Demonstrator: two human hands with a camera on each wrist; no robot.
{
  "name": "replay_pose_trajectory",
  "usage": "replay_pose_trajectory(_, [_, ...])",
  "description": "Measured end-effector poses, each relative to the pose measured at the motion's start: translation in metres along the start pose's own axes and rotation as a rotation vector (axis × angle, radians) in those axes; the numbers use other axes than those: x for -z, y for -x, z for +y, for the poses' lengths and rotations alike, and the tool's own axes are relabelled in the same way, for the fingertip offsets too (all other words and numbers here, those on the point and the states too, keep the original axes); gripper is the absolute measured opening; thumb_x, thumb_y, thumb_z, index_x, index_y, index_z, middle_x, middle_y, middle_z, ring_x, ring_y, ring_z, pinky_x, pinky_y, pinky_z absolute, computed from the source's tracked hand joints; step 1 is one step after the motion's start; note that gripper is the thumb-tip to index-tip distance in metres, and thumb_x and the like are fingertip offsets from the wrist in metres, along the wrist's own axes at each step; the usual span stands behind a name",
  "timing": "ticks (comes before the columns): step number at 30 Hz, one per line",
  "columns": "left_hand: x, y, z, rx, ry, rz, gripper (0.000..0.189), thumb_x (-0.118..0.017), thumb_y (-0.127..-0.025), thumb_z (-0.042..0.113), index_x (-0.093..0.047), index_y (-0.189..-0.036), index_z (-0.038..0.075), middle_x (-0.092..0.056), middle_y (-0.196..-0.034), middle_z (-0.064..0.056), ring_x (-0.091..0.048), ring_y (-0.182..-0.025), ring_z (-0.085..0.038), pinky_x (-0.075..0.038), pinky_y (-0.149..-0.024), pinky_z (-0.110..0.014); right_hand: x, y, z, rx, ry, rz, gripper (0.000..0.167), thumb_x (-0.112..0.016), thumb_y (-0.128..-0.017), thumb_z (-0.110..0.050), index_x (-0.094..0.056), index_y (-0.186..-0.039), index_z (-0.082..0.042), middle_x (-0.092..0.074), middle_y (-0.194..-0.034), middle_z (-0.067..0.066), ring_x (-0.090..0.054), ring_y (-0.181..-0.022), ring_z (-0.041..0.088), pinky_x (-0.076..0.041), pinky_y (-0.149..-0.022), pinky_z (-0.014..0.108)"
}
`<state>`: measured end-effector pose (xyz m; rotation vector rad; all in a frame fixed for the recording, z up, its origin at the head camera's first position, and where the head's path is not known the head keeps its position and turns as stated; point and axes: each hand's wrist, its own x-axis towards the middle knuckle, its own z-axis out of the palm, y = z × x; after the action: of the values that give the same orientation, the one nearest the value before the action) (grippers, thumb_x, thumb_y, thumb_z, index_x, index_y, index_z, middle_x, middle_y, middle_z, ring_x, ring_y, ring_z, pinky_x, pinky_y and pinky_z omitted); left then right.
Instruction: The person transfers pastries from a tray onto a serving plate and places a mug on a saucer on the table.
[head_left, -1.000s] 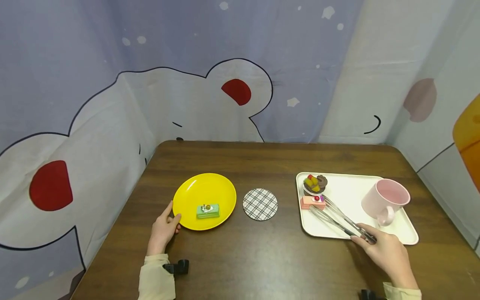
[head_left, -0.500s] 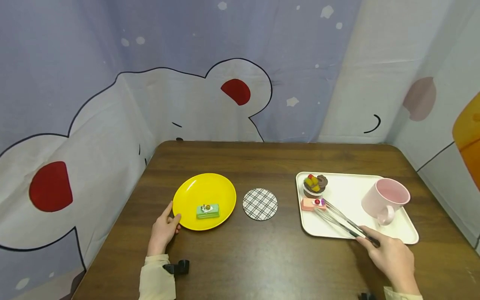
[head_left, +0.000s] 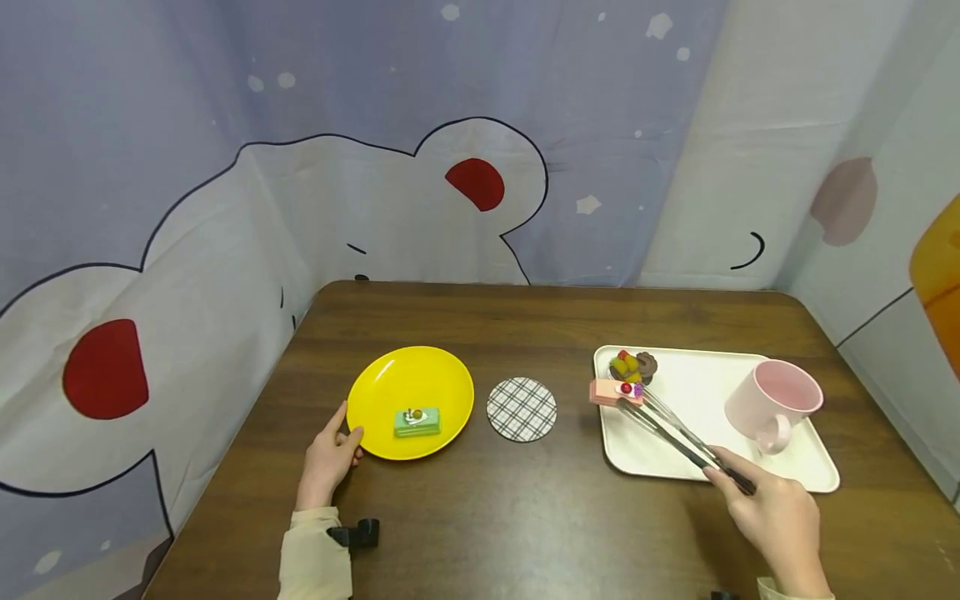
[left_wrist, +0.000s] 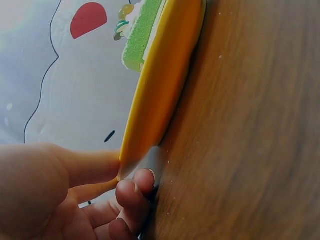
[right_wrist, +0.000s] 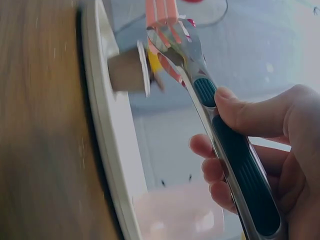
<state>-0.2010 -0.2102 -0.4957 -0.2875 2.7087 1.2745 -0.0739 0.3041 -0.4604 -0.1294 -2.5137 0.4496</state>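
My left hand pinches the near-left rim of a yellow plate, thumb on top and fingers beneath. On that plate lies a green cake slice with a white topping. In my right hand I hold metal tongs with dark grips. Their tips clamp a pink cake slice topped with a red berry. In the right wrist view the pink slice hangs above the tray, higher than the brown cup of a fruit-topped cupcake.
A cream tray carries the cupcake and a pink mug, whose handle faces the near side. Between plate and tray lies a round checked coaster. A printed curtain hangs behind the wooden table.
The tongs have closed on the pink cake slice and lifted it from the tray, slightly up and left, so it now overlaps the cupcake. The left hand and plate stay put.
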Motion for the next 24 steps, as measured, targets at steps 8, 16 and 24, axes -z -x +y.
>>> replay_pose_trajectory(8, [0.000,-0.005,0.004,-0.005,0.009,0.015,0.064,-0.051,-0.100,0.025,-0.023,-0.154,0.008,-0.062,-0.069,-0.004,-0.055,-0.061,-0.012,-0.040,-0.067,-0.026,-0.019,-0.015,-0.032,0.101,-0.085,0.077,0.032,-0.084,-0.064,-0.016,-0.079,-0.095,-0.013,-0.059,-0.050,0.017,-0.043,-0.040,0.026,-0.028,-0.042,0.034])
replay_pose_trajectory(16, [-0.001,-0.001,0.005,0.015,0.022,0.028,0.062,-0.050,-0.100,0.023,-0.023,-0.154,0.009,-0.061,-0.069,-0.004,-0.054,-0.060,-0.012,-0.041,-0.065,-0.026,-0.036,-0.023,-0.061,0.074,-0.138,0.034,0.029,-0.084,-0.068,-0.018,-0.079,-0.096,-0.013,-0.064,-0.058,0.019,-0.052,-0.045,0.032,-0.032,-0.043,0.036])
replay_pose_trajectory(24, [-0.001,0.004,0.001,0.002,-0.006,0.036,0.062,-0.050,-0.099,0.022,-0.024,-0.154,0.007,-0.061,-0.068,-0.004,-0.054,-0.060,-0.012,-0.040,-0.068,-0.027,-0.052,-0.030,-0.084,0.060,-0.167,-0.013,0.029,-0.083,-0.071,-0.021,-0.078,-0.098,-0.012,-0.062,-0.053,0.017,-0.056,-0.048,0.033,-0.035,-0.044,0.038])
